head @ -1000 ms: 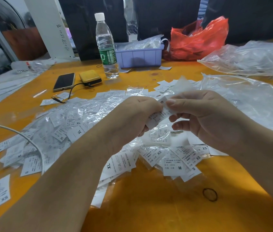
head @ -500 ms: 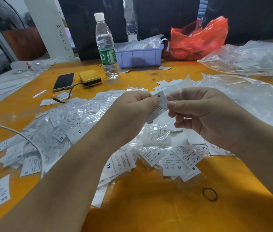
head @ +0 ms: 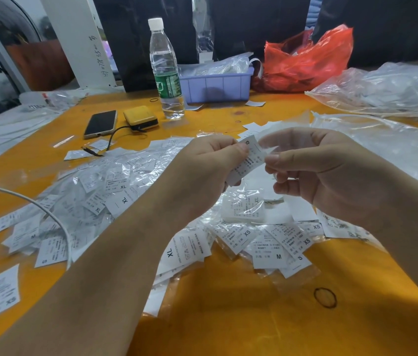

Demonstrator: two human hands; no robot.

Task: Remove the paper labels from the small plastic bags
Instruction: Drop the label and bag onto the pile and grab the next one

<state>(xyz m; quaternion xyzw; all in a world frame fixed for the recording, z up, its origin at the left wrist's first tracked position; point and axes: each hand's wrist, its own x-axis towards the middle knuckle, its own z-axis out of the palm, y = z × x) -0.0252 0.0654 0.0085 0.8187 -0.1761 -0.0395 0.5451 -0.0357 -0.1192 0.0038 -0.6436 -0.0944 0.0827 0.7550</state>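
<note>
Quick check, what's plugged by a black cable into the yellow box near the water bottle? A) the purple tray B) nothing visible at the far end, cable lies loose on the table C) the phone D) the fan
B: the black cable runs from the yellow box and its free plug end lies on the table, beside but not in the phone.

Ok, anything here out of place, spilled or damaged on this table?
Nothing damaged or spilled. The water bottle stands upright and capped. Bagged labels sprawl loosely over the orange table, and a white cable runs across that pile. Both hands, left hand and right hand, pinch one label.
</note>
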